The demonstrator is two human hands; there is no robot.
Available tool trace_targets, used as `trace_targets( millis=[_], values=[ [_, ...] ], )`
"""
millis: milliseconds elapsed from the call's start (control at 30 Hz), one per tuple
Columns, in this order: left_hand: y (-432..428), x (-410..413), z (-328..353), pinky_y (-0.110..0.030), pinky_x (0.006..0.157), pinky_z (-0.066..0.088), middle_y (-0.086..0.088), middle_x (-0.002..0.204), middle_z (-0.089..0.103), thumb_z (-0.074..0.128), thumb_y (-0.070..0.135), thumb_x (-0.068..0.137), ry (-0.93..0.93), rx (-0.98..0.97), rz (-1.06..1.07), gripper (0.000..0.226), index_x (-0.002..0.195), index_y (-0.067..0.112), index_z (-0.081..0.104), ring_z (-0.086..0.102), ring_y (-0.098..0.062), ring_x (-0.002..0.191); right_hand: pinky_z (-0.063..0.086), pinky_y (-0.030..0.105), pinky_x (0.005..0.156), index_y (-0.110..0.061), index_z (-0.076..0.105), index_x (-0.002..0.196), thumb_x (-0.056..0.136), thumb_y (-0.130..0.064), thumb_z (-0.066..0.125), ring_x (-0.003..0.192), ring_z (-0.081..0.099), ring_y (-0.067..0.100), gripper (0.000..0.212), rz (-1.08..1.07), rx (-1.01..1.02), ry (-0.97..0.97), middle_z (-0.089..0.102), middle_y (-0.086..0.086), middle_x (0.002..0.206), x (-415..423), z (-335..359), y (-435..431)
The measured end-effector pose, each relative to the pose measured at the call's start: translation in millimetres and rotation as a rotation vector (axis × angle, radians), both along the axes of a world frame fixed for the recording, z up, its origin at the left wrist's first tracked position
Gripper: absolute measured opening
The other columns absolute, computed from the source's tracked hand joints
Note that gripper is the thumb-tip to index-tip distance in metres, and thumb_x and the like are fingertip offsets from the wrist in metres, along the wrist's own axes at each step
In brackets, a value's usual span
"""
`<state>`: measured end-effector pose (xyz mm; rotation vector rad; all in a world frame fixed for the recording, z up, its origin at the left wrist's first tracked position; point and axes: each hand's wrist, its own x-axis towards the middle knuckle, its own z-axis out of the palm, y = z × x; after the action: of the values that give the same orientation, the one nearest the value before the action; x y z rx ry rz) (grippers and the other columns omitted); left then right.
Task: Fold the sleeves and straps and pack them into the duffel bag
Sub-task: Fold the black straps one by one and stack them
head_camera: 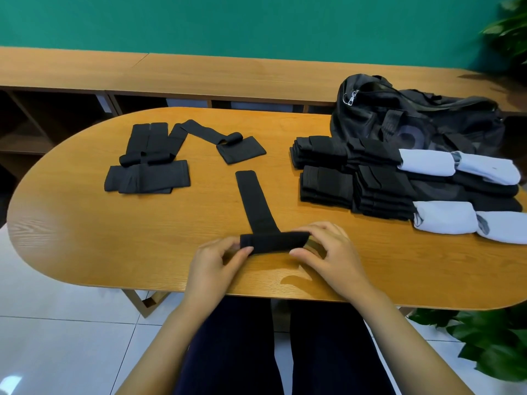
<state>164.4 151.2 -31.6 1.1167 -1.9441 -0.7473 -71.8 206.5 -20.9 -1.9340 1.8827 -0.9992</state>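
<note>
I see the left hand [216, 260] and right hand [333, 252] each pinching one end of the half-rolled black strap [273, 242], thumbs against curled fingers, by the table's [114, 238] near edge. The duffel bag [413, 121] sits at the far right edge. I can't read its print.

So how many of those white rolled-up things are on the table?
4. Two white rolls lie side by side just in front of the duffel bag; two more lie nearer the front edge of the table. Others may be hidden in the bag.
</note>
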Motion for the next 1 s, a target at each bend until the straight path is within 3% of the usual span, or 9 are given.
trace_targets(
  millis=[133, 233, 333, 433, 567, 633, 700, 800, 1000],
  values=[
    [-2.2, -1.3, 1.7, -0.044, 0.088, 0.052, 0.014, 0.083, 0.072, 0.067, 0.03, 0.087, 0.082, 0.158, 0.108, 0.01, 0.097, 0.03, 0.071, 0.066, -0.006, 0.089, 0.038, 0.029, 0.094, -0.022, 0.068, 0.111, 0.088, -0.049, 0.06, 0.095, 0.034, -0.006, 0.036, -0.061, -0.007, 0.058, 0.056, -0.015, 0.096, 7.3, -2.8, -6.9],
    [-5.5, -2.6, -1.6, -0.047, 0.097, 0.047, 0.018, 0.074, 0.071, 0.068, 0.032, 0.087, 0.072, 0.196, 0.213, 0.025, 0.111, 0.024, 0.069, 0.066, -0.003, 0.087, 0.028, 0.025, 0.098, -0.027, 0.06, 0.128, 0.089, -0.044, 0.064, 0.097, 0.041, -0.001, 0.042, -0.11, 0.023, 0.014, 0.06, -0.02, 0.092, 16.0, -3.9, -14.9],
    [-8.2, -2.0, -5.4, -0.043, 0.098, 0.039, 0.017, 0.07, 0.068, 0.065, 0.041, 0.088, -0.048, 0.149, 0.325, 0.037, 0.122, 0.025, 0.065, 0.064, -0.006, 0.087, 0.025, 0.025, 0.098, -0.033, 0.053, 0.133, 0.089, -0.046, 0.064, 0.097, 0.044, 0.001, 0.046, -0.118, 0.044, 0.037, 0.064, -0.018, 0.088, 21.3, -5.8, -21.9],
    [-9.6, -2.4, -1.4, -0.034, 0.087, 0.027, 0.016, 0.074, 0.063, 0.063, 0.046, 0.089, -0.24, 0.069, 0.408, 0.046, 0.13, 0.028, 0.058, 0.057, -0.009, 0.092, 0.027, 0.026, 0.094, -0.033, 0.051, 0.133, 0.089, -0.044, 0.065, 0.096, 0.046, 0.005, 0.047, -0.126, 0.055, 0.07, 0.058, -0.017, 0.088, 24.1, -6.5, -26.0],
    [-13.8, -1.3, -0.4, -0.032, 0.087, 0.025, 0.013, 0.099, 0.061, 0.062, 0.044, 0.09, -0.322, -0.052, 0.354, 0.045, 0.132, 0.028, 0.056, 0.048, -0.012, 0.102, 0.034, 0.033, 0.1, -0.027, 0.051, 0.134, 0.097, -0.041, 0.054, 0.111, 0.044, 0.006, 0.04, -0.099, 0.005, 0.174, 0.055, -0.015, 0.114, 25.6, -7.1, -30.1],
    [-20.1, -2.8, -1.4, -0.033, 0.094, 0.026, 0.009, 0.126, 0.059, 0.056, 0.042, 0.094, -0.365, -0.092, 0.23, 0.045, 0.136, 0.026, 0.053, 0.044, -0.015, 0.119, 0.025, 0.039, 0.114, -0.027, 0.044, 0.142, 0.101, -0.041, 0.046, 0.134, 0.035, 0.01, 0.044, -0.036, 0.056, 0.244, 0.048, -0.011, 0.14, 27.4, -4.9, -36.0],
    [-27.6, -6.7, -2.4, -0.04, 0.112, 0.018, 0.009, 0.146, 0.047, 0.049, 0.041, 0.098, -0.456, -0.091, 0.12, 0.048, 0.143, 0.026, 0.047, 0.032, -0.014, 0.137, 0.008, 0.044, 0.122, -0.03, 0.032, 0.151, 0.103, -0.042, 0.038, 0.148, 0.015, 0.011, 0.049, 0.072, 0.135, 0.326, 0.031, -0.013, 0.156, 31.6, -1.9, -42.5],
    [-36.4, -13.3, -2.5, -0.048, 0.12, -0.009, 0.014, 0.156, 0.033, 0.039, 0.043, 0.102, -0.584, -0.027, 0.02, 0.051, 0.15, 0.028, 0.035, 0.014, -0.011, 0.148, -0.005, 0.047, 0.122, -0.031, 0.026, 0.154, 0.105, -0.043, 0.031, 0.151, 0.002, 0.01, 0.051, 0.182, 0.174, 0.438, 0.023, -0.014, 0.16, 33.9, -2.1, -50.4],
    [-38.7, -31.7, 1.7, -0.051, 0.117, -0.018, 0.016, 0.157, 0.028, 0.034, 0.045, 0.103, -0.648, -0.046, -0.051, 0.051, 0.152, 0.03, 0.032, 0.011, -0.008, 0.148, -0.008, 0.041, 0.122, -0.03, 0.032, 0.152, 0.105, -0.046, 0.028, 0.15, 0.007, 0.01, 0.05, 0.154, 0.17, 0.473, 0.029, -0.014, 0.158, 14.1, -8.0, -43.1]
  ],
)
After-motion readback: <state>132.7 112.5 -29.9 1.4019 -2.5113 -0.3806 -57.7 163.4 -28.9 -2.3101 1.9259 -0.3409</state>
